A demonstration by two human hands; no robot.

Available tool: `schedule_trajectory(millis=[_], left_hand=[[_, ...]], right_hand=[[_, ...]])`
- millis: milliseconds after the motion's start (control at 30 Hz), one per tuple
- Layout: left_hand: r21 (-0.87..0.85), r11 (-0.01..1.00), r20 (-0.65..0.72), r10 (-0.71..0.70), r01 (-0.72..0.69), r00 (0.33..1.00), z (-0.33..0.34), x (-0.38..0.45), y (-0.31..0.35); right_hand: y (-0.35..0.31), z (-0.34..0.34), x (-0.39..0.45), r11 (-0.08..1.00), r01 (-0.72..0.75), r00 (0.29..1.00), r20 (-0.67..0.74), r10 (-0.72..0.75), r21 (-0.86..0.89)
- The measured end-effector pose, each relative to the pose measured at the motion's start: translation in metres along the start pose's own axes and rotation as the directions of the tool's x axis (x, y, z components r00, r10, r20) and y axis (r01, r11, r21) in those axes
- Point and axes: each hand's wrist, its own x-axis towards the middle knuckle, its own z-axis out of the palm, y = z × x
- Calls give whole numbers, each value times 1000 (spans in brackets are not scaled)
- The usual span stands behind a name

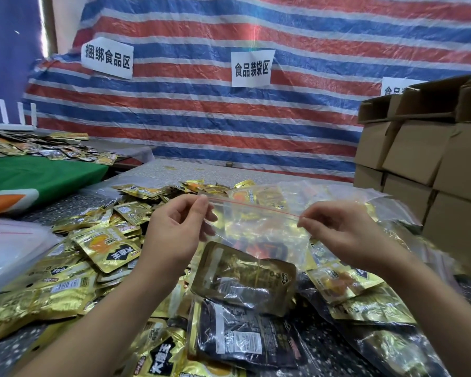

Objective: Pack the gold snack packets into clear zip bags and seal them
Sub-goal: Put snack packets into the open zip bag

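Even, fairly bright indoor light, no hard shadows under my arms. Strong white glare top left by bright strip [42, 23], washes nearby striped tarp [229, 110]. Faint rainbow flare streak upper centre. Specular glints all over gold packets [106, 247] and clear zip bag [259, 227] I hold; film reflections hide contents. Wide-angle bend at edges: cardboard boxes [419, 148] lean right, blurred. Bottom foreground soft, my forearms slightly smeared. Overall mild compression softness

Glossy gold foil packets [106, 247], a clear crinkled plastic zip bag [259, 227], matt brown cardboard boxes [419, 148].
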Motion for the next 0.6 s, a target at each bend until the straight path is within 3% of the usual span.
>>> schedule_trajectory(millis=[200,367,433,533,600], left_hand=[[-190,963,173,-160,192,972,2,-1,4],[-38,968,244,-232,249,941,7,-8,5],[-99,957,214,-248,274,945,8,-9,4],[-225,916,198,-290,332,936,9,-8,4],[-281,886,204,-320,368,925,9,-7,3]], right_hand=[[-5,8,-2,975,-112,993,-22,118,190],[-10,27,-7,829,-232,965,15,261,509],[-11,33,-8,758,-250,950,1,312,602],[-7,37,-12,644,-334,928,123,351,688],[-4,41,-18,717,-419,908,264,326,557]])
